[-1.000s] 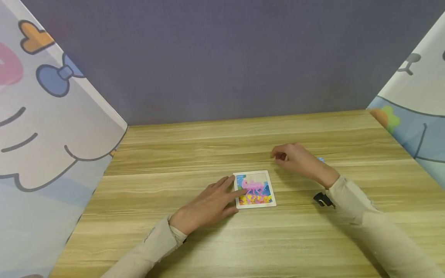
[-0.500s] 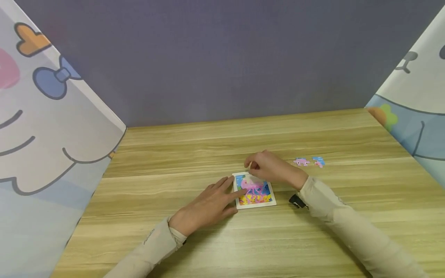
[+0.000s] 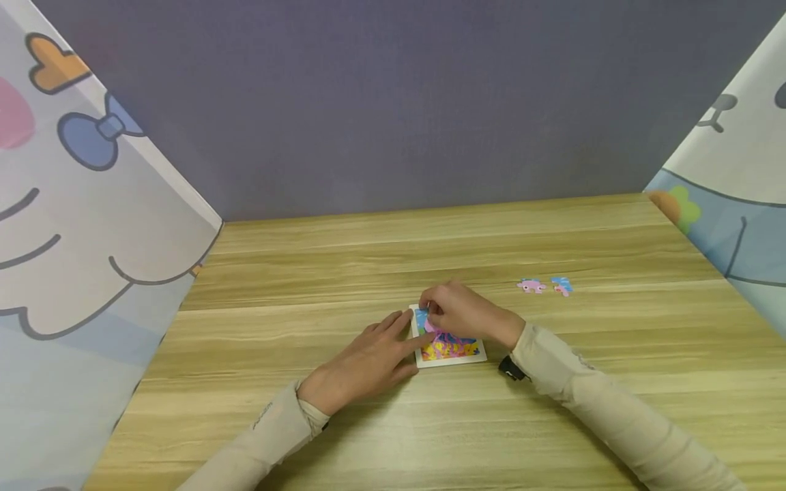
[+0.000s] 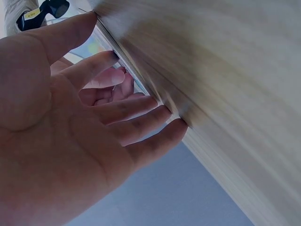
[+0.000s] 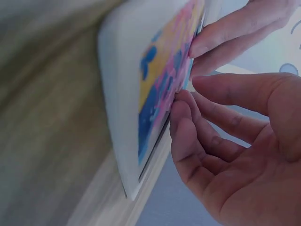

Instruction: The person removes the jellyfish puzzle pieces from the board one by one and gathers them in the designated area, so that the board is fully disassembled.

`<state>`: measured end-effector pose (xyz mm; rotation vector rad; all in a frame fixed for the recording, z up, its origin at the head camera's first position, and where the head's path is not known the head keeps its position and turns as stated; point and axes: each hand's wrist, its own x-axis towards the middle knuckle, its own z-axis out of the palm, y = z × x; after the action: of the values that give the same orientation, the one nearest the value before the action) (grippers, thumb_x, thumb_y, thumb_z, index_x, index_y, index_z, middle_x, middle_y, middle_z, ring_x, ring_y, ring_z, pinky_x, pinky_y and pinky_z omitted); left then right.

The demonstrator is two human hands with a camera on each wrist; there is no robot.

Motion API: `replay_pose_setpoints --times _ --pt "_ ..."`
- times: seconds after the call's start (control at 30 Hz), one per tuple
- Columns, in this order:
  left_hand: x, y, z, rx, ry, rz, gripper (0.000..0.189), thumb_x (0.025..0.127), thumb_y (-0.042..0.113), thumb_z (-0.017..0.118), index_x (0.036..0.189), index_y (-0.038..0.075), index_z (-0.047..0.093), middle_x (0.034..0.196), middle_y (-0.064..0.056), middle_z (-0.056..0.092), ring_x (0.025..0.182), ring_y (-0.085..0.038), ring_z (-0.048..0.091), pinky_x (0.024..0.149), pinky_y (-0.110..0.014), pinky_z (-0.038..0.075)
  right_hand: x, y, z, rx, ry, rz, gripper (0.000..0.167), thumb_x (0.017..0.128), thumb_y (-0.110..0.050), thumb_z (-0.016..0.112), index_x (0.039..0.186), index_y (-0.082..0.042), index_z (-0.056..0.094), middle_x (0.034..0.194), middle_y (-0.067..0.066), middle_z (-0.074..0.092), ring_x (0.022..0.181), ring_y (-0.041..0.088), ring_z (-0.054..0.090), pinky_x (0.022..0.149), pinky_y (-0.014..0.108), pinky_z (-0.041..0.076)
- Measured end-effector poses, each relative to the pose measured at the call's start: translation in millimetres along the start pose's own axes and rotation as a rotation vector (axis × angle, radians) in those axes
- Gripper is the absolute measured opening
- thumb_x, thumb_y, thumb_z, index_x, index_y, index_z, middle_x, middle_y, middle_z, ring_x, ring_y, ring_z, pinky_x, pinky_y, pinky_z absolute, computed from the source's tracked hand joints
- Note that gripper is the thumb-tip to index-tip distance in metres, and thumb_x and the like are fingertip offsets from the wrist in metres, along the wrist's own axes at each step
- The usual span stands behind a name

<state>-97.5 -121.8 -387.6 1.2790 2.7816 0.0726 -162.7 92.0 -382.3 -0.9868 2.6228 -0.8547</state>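
Observation:
A small square jigsaw puzzle in a white frame (image 3: 451, 363) lies on the table, its picture showing pink, blue and yellow shapes. My left hand (image 3: 362, 361) rests along its left edge with fingers extended, one finger lying over the picture. In the left wrist view, that hand's fingertips (image 4: 162, 113) touch the table and the frame's side. My right hand (image 3: 463, 312) is over the upper part of the puzzle, fingers curled. In the right wrist view, its fingertips (image 5: 181, 110) pinch a small puzzle piece, mostly hidden, against the picture.
Two loose puzzle pieces lie back right: a pink one (image 3: 531, 286) and a blue-and-pink one (image 3: 561, 286). A dark grey panel (image 3: 424, 109) stands behind the wooden table (image 3: 307, 273). Printed cartoon panels flank both sides.
My right hand has moved left and nearer, from beside the loose pieces to over the puzzle, uncovering two pieces on the table. The left hand stays where it was.

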Motion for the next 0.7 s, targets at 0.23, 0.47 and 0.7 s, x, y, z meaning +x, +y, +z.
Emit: replay_pose_setpoints --times 0.23,0.47,0.7 --pt "-0.9 0.0 0.6 -0.009 0.019 0.012 0.055 0.1 0.04 0.058 0.151 0.024 0.045 0.152 -0.027 0.037 0.135 -0.044 0.044 0.096 -0.052 0.051 -1.8 -3.0 2.8 -0.036 -0.008 0.037 0.024 0.089 -0.001 0.07 0.112 0.003 0.069 0.081 -0.002 0.067 0.07 0.006 0.059 0.068 0.025 0.053" --pt "-1.0 -0.3 -0.1 -0.014 0.008 0.008 0.055 0.101 0.041 0.057 0.152 0.025 0.044 0.154 -0.027 0.035 0.135 -0.044 0.044 0.096 -0.053 0.05 -1.7 -4.4 2.8 -0.049 -0.002 0.043 0.024 0.088 -0.001 0.07 0.112 0.002 0.069 0.083 -0.001 0.067 0.072 0.006 0.06 0.068 0.025 0.053" --pt "-0.9 -0.5 0.5 -0.01 -0.001 0.002 0.056 0.101 0.041 0.057 0.152 0.026 0.043 0.155 -0.025 0.034 0.136 -0.043 0.043 0.097 -0.053 0.05 -3.6 -1.3 0.8 -0.085 0.033 0.019 0.025 0.086 -0.003 0.071 0.111 -0.005 0.071 0.102 0.005 0.063 0.087 0.017 0.058 0.077 0.033 0.052"
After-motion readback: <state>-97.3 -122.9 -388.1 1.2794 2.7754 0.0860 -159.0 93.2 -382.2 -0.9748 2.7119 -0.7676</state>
